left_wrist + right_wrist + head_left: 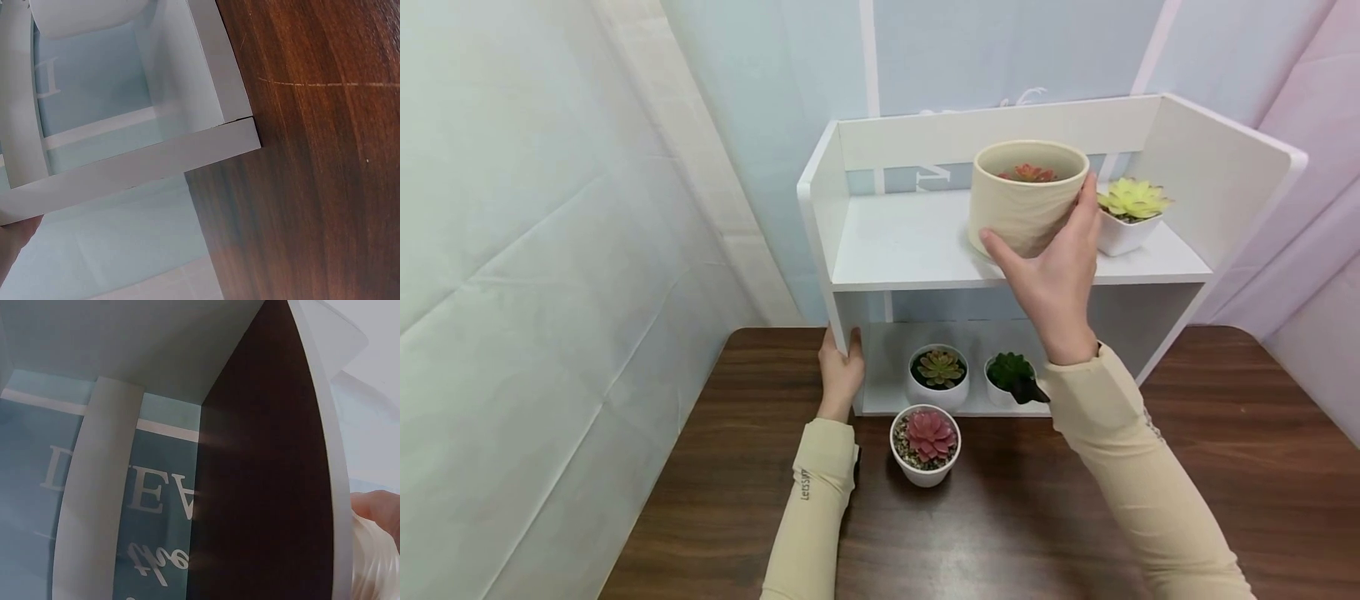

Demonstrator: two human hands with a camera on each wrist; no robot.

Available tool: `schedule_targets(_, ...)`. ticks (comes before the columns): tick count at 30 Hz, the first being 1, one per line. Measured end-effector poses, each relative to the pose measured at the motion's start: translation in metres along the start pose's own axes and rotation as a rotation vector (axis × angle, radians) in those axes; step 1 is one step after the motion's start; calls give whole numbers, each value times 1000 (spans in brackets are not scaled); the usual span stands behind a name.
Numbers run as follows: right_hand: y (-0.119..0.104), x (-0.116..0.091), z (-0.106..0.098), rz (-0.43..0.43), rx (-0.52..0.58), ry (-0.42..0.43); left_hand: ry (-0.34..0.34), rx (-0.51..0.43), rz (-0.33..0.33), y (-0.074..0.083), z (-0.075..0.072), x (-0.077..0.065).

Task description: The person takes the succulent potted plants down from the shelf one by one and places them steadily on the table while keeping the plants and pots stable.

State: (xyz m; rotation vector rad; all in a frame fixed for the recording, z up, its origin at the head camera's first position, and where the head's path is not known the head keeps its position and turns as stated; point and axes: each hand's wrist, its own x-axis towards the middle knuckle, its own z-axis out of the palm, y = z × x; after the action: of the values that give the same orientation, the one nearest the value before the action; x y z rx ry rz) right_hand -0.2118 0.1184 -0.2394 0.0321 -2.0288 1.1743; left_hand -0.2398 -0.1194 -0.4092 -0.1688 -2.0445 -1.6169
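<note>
In the head view my right hand (1060,267) grips a ribbed cream pot (1018,208) from its right side, thumb in front. A red succulent (1033,172) shows inside its rim. The pot is at the upper board of a white shelf unit (910,242); whether it touches the board I cannot tell. My left hand (841,375) holds the lower left side panel (822,208), thumb inside. Right of the cream pot stands a yellow-green succulent (1133,200) in a white square pot. The right wrist view shows only a finger (378,506) on the cream pot (372,562).
On the lower board stand a green-red succulent (938,369) and a dark green one (1009,372), both in white pots. A pink succulent (928,437) in a white pot is on the brown wooden table (1000,533) in front. Curtains (760,125) hang behind.
</note>
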Motion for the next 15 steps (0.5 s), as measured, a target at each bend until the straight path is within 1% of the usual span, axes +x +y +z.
schedule_targets(9,-3,4,4,33,-1,5,-3,-34,-1,-1,0,1)
schedule_targets(15,-6,8,4,56,-18,-19,5,-2,-3,1,0,2)
